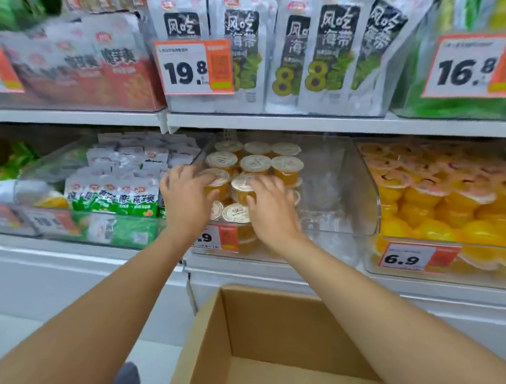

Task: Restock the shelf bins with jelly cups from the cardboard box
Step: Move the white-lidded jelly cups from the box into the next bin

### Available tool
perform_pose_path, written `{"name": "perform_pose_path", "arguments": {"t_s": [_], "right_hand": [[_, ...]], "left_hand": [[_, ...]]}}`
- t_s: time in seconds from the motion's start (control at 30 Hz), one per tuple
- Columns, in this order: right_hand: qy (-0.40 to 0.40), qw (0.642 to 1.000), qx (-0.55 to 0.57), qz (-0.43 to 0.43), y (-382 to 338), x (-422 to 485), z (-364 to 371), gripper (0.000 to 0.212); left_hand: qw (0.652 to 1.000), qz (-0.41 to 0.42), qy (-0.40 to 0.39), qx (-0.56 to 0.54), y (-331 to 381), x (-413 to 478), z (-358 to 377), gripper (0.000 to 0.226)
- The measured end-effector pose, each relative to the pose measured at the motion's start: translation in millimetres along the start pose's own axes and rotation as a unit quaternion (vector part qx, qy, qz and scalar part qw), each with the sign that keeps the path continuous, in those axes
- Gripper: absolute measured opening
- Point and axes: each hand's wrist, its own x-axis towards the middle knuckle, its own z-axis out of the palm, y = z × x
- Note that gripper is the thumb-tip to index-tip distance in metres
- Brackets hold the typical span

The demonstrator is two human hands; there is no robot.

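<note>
White shop shelves (270, 126) fill the view. On the upper one stand grey snack bags (334, 47) behind a price tag (195, 66) that reads 19.8. On the lower one stand clear bins side by side. The left bin holds green packets (115, 201), and the right bin holds yellow tubs (430, 207) above a tag reading 6.9.

The middle bin (337, 190) holds the cups (255, 162), stacked in layers in its left half; its right half shows only clear plastic. Below the shelf, near the person, the box (257, 329) stands open, and the part of its floor in view is bare cardboard.

The left hand (184, 194) grips one cup (218, 176) at the bin's left wall, with the fingers close together and curled over the lid. The right hand (273, 211) grips a second cup (242, 188) just beside the first, with the fingers a little spread and bent over its rim. Both cups sit on the top layer.

Both forearms are bare and reach forward over the box, almost straight, coming closer together toward the bin. The palms face down.
</note>
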Motion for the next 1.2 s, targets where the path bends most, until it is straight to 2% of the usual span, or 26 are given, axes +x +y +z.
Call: {"name": "perform_pose_path", "arguments": {"t_s": [0.13,0.23,0.27,0.33,0.4,0.43,0.53,0.6,0.7,0.8,0.87,0.97,1.07,1.2], "right_hand": [[-0.068,0.997,-0.032,-0.003,-1.6,1.7,0.1,0.048],[-0.018,0.999,0.009,-0.038,-3.4,-11.2,-7.8,0.042],[0.009,0.998,0.027,-0.049,-4.4,-20.4,-11.7,0.038],[0.049,0.995,0.037,-0.078,-3.4,-44.0,-17.8,0.032],[0.049,0.993,0.029,-0.104,2.5,-73.3,-18.8,0.028],[0.033,0.993,0.033,-0.109,6.0,-89.1,-18.2,0.026],[-0.077,0.993,0.053,-0.072,24.3,-139.1,-3.6,0.023],[-0.172,0.983,0.042,-0.046,41.1,-174.4,13.3,0.026],[-0.333,0.942,0.035,0.0,70.7,-230.6,42.7,0.031],[-0.457,0.883,0.065,0.085,99.8,-295.0,70.1,0.032],[-0.5,0.846,0.101,0.153,116.2,-343.2,84.0,0.027],[-0.582,0.788,0.092,0.175,133.8,-405.3,100.5,0.017],[-0.592,0.774,0.109,0.198,136.0,-432.8,113.5,0.024],[-0.611,0.763,0.097,0.186,124.7,-435.6,135.1,0.045]], "left_hand": [[0.998,0.02,-0.052,0.032,1.9,-2.6,-6.5,0.038],[0.994,0.034,-0.089,0.055,5.9,-16.4,-14.8,0.049],[0.995,0.038,-0.072,0.049,9.7,-24.6,-20.6,0.047],[0.998,0.061,-0.009,0.032,22.5,-45.7,-34.8,0.03],[0.995,0.099,0.018,0.009,35.7,-72.5,-43.6,0.015],[0.994,0.104,-0.008,-0.019,40.8,-87.9,-45.5,0.018],[0.977,0.05,-0.189,-0.081,45.4,-138.8,-32.3,0.016],[0.953,0.049,-0.295,-0.051,36.4,-174.6,-10.7,0.016],[0.897,0.064,-0.435,0.036,20.5,-229.5,26.2,0.015],[0.816,0.074,-0.567,0.084,14.9,-285.2,60.4,0.027],[0.749,0.074,-0.653,0.085,14.3,-322.9,75.2,0.04],[0.682,0.082,-0.719,0.105,2.1,-375.5,100.1,0.05],[0.655,0.055,-0.743,0.126,-8.6,-405.0,114.3,0.05],[0.657,-0.022,-0.746,0.108,-16.4,-414.6,130.4,0.056]]}}
